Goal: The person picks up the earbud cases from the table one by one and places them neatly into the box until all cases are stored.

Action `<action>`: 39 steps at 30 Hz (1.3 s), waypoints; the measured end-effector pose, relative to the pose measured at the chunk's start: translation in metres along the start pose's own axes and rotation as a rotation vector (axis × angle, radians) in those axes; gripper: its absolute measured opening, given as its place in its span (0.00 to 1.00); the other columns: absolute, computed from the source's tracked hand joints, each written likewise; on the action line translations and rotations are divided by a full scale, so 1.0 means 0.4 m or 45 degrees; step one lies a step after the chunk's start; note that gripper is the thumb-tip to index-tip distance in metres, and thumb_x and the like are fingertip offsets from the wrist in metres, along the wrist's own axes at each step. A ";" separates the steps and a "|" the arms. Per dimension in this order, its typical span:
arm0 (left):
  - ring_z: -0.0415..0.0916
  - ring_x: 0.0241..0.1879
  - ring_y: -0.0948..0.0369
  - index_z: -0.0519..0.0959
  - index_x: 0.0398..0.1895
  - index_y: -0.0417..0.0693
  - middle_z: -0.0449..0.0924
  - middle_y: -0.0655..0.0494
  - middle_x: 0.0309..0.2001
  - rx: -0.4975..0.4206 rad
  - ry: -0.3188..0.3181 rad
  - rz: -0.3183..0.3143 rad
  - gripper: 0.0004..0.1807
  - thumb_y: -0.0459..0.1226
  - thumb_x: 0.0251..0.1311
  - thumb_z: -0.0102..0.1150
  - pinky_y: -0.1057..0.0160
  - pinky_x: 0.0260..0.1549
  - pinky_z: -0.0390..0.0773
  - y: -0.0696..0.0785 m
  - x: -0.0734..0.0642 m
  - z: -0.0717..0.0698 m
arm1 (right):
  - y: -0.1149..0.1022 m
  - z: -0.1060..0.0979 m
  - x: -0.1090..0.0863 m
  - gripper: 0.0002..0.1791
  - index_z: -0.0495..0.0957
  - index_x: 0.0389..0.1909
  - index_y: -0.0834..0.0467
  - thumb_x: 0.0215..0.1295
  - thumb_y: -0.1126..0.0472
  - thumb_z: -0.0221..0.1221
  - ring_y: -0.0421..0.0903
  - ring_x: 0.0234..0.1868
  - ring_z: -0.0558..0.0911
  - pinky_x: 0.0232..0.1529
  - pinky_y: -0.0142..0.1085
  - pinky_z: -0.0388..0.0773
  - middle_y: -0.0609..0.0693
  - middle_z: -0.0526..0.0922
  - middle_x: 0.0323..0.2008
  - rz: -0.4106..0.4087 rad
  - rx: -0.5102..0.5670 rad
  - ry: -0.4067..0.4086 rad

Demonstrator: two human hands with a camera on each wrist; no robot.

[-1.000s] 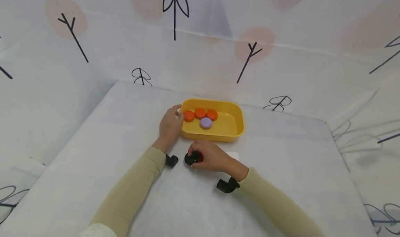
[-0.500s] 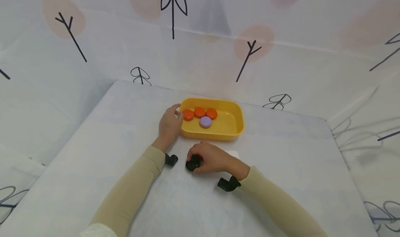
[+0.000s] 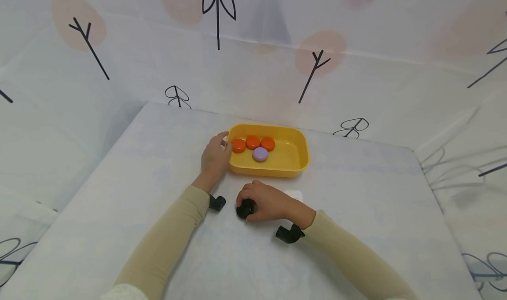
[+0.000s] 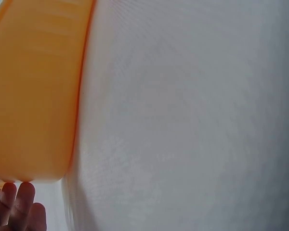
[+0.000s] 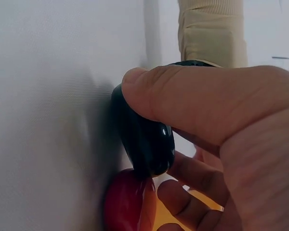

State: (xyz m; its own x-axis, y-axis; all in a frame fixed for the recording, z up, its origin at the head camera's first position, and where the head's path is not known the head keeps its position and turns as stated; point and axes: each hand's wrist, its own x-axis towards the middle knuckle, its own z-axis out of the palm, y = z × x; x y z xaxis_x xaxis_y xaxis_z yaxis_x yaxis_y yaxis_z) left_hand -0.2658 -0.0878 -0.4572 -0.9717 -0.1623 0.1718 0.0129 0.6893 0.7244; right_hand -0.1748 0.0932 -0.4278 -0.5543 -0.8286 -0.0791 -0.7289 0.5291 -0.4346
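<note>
My right hand (image 3: pixel 266 201) lies on the white table in front of a yellow tray (image 3: pixel 301 152), thumb and fingers curled round a black round stone (image 3: pixel 244 209). In the right wrist view the thumb presses the black stone (image 5: pixel 147 139), with a red stone (image 5: pixel 127 204) tucked beside it under my fingers (image 5: pixel 192 185). My left hand (image 3: pixel 215 157) grips the tray's left wall; its fingertips (image 4: pixel 17 207) show under the orange wall (image 4: pixel 36 91). Inside the tray lie three orange stones (image 3: pixel 252 142) and a lilac one (image 3: pixel 260 154).
The table (image 3: pixel 376 194) carries a white cloth, with printed fabric walls behind and at the sides. A small white object (image 3: pixel 295 195) peeks out behind my right hand. Black wrist mounts (image 3: pixel 289 234) sit on both forearms.
My right hand has drawn slightly nearer with the black stone. The red stone seen a second ago in the head view is now hidden under the hand. The left hand stays on the tray.
</note>
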 end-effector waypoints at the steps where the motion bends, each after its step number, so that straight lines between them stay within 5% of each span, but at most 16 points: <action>1: 0.67 0.32 0.59 0.65 0.58 0.58 0.71 0.58 0.37 0.001 0.001 0.002 0.24 0.48 0.57 0.40 0.63 0.31 0.69 -0.001 0.000 0.000 | 0.000 0.001 0.000 0.17 0.75 0.37 0.46 0.44 0.53 0.64 0.36 0.40 0.67 0.43 0.29 0.68 0.38 0.75 0.38 -0.002 -0.004 -0.004; 8: 0.67 0.31 0.60 0.65 0.58 0.58 0.70 0.58 0.37 0.007 -0.003 -0.004 0.24 0.48 0.56 0.40 0.64 0.29 0.69 -0.004 0.000 0.003 | 0.007 -0.004 -0.001 0.13 0.75 0.37 0.46 0.48 0.54 0.61 0.39 0.38 0.70 0.40 0.28 0.69 0.41 0.75 0.36 -0.023 0.043 0.037; 18: 0.67 0.32 0.60 0.64 0.58 0.60 0.70 0.58 0.38 0.014 -0.012 -0.023 0.24 0.49 0.57 0.40 0.63 0.32 0.72 0.010 0.004 -0.001 | 0.019 -0.069 -0.007 0.13 0.73 0.39 0.47 0.50 0.55 0.60 0.44 0.41 0.73 0.42 0.39 0.73 0.42 0.76 0.38 0.064 0.188 0.325; 23: 0.67 0.32 0.60 0.64 0.58 0.60 0.70 0.58 0.38 0.003 -0.015 -0.028 0.24 0.49 0.57 0.40 0.63 0.32 0.72 0.007 0.000 -0.002 | 0.025 -0.093 -0.010 0.13 0.75 0.37 0.46 0.48 0.56 0.60 0.43 0.40 0.74 0.38 0.38 0.74 0.38 0.76 0.37 0.110 0.186 0.474; 32: 0.67 0.31 0.60 0.64 0.58 0.60 0.70 0.59 0.38 0.000 -0.010 -0.030 0.24 0.48 0.56 0.40 0.64 0.31 0.70 -0.001 -0.005 0.000 | 0.076 -0.105 0.014 0.12 0.77 0.35 0.53 0.49 0.54 0.60 0.42 0.36 0.74 0.40 0.37 0.74 0.45 0.79 0.35 0.294 0.181 0.753; 39: 0.67 0.31 0.60 0.64 0.58 0.61 0.70 0.59 0.38 0.024 -0.008 -0.034 0.24 0.48 0.56 0.40 0.64 0.29 0.70 -0.001 0.001 0.005 | 0.123 -0.112 0.039 0.15 0.77 0.36 0.54 0.49 0.50 0.59 0.49 0.39 0.75 0.39 0.38 0.73 0.47 0.78 0.38 0.416 0.199 0.762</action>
State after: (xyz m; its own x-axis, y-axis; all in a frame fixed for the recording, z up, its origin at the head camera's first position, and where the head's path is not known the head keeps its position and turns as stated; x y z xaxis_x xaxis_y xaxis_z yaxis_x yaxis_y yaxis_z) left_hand -0.2665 -0.0868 -0.4589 -0.9731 -0.1763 0.1481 -0.0175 0.6979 0.7160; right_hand -0.2374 0.1148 -0.4101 -0.8939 -0.3645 0.2609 -0.4459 0.6641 -0.6001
